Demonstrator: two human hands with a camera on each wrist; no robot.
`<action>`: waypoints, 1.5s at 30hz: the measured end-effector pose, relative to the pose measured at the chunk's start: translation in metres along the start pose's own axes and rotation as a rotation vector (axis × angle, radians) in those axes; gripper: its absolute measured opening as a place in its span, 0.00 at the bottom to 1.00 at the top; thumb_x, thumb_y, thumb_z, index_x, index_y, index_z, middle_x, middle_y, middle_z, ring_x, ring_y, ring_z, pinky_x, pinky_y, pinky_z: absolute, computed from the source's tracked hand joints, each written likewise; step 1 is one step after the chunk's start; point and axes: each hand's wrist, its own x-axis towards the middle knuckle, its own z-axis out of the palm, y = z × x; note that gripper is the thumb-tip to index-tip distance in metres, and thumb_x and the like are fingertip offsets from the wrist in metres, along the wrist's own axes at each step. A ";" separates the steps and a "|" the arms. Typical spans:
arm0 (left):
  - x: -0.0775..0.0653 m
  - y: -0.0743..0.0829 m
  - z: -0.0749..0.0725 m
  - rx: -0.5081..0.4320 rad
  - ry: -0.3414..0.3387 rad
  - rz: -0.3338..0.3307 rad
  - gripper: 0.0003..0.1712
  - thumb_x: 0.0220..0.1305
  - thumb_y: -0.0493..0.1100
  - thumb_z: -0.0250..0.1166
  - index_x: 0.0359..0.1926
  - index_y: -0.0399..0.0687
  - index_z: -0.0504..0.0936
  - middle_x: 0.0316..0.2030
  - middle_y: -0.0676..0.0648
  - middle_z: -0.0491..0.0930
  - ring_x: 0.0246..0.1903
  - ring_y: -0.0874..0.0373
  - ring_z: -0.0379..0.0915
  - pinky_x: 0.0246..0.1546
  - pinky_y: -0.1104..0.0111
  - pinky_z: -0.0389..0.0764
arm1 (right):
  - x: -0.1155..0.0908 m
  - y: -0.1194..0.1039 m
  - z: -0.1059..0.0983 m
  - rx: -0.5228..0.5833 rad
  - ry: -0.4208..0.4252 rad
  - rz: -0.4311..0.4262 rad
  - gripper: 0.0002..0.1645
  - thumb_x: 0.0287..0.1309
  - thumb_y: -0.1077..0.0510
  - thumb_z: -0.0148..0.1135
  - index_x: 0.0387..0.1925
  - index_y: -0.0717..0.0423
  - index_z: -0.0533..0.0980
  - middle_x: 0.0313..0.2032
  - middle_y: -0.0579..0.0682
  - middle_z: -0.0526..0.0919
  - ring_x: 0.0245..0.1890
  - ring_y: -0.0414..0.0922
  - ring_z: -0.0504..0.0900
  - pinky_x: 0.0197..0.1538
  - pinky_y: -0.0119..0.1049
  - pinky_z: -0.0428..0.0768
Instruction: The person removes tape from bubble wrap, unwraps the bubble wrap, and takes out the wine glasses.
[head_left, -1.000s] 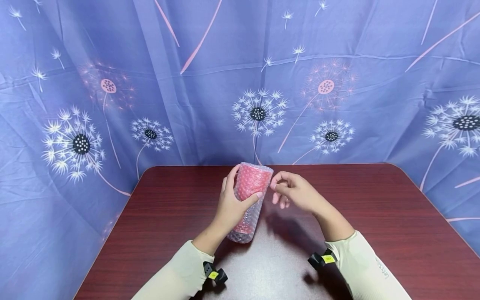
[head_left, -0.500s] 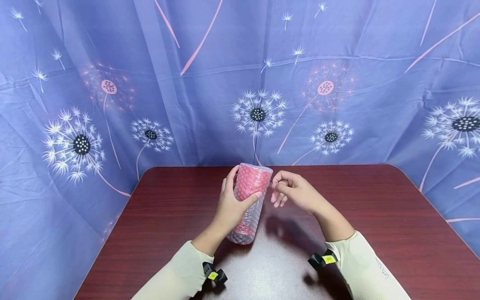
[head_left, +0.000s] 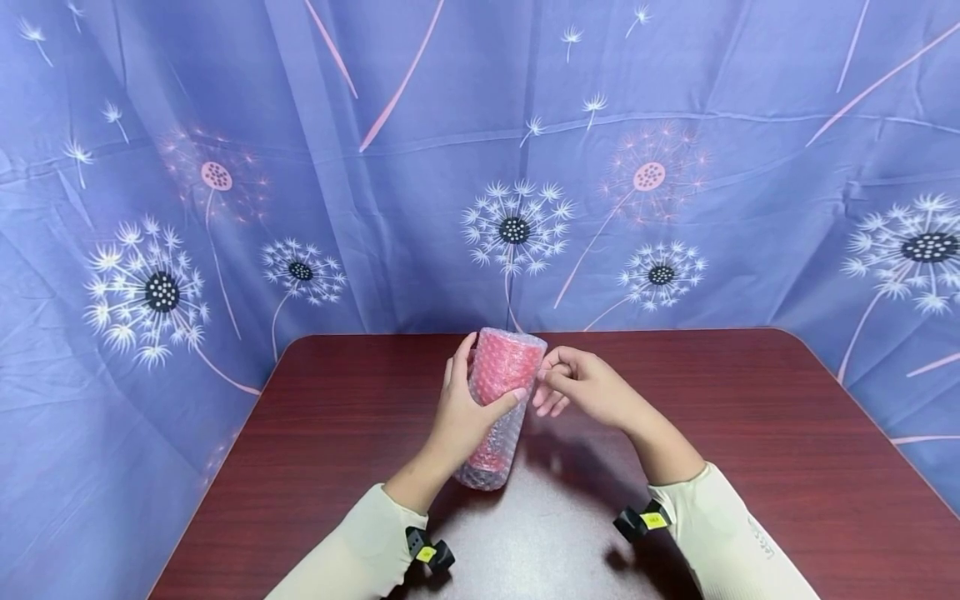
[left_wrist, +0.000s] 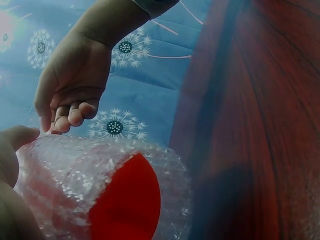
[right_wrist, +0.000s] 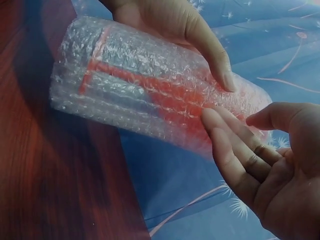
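In the head view, my left hand grips a roll of clear bubble wrap with a red item inside it. The thumb lies across the roll's near side, and the fingers wrap its far left side. The roll is tilted, top leaning right. My right hand is at the upper right edge, thumb and index finger pinching at the bubble wrap. In the right wrist view, the middle fingers stretch along the roll; the exact pinch spot is hidden. The left wrist view shows a red surface through the roll's end.
A dark red wood-grain table lies under both hands, with a bright glare patch near its front. Behind it and at both sides hangs a blue cloth with dandelion prints. Each wrist carries a small black camera.
My right hand has shifted slightly left and closer against the roll's edge, and its lower fingers have swung towards the roll. My left hand and the roll have hardly moved.
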 end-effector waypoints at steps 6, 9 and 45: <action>0.000 -0.001 -0.001 0.027 -0.051 -0.029 0.59 0.53 0.61 0.76 0.78 0.77 0.49 0.71 0.45 0.65 0.64 0.47 0.69 0.62 0.47 0.75 | 0.000 -0.001 0.002 0.012 0.008 0.018 0.13 0.75 0.63 0.48 0.46 0.72 0.70 0.35 0.68 0.86 0.33 0.56 0.90 0.37 0.49 0.88; 0.000 -0.001 -0.002 0.026 -0.072 -0.022 0.56 0.57 0.58 0.72 0.78 0.80 0.47 0.72 0.44 0.65 0.66 0.47 0.67 0.63 0.46 0.73 | 0.000 -0.002 0.001 0.013 0.025 0.019 0.13 0.75 0.63 0.47 0.47 0.73 0.70 0.35 0.69 0.86 0.34 0.61 0.89 0.37 0.48 0.88; 0.003 0.000 -0.005 0.012 0.020 0.051 0.54 0.53 0.59 0.77 0.76 0.78 0.56 0.66 0.49 0.67 0.61 0.50 0.71 0.60 0.50 0.76 | -0.003 -0.003 -0.004 -0.052 0.031 -0.008 0.08 0.74 0.62 0.49 0.45 0.63 0.71 0.20 0.56 0.78 0.18 0.47 0.81 0.25 0.44 0.84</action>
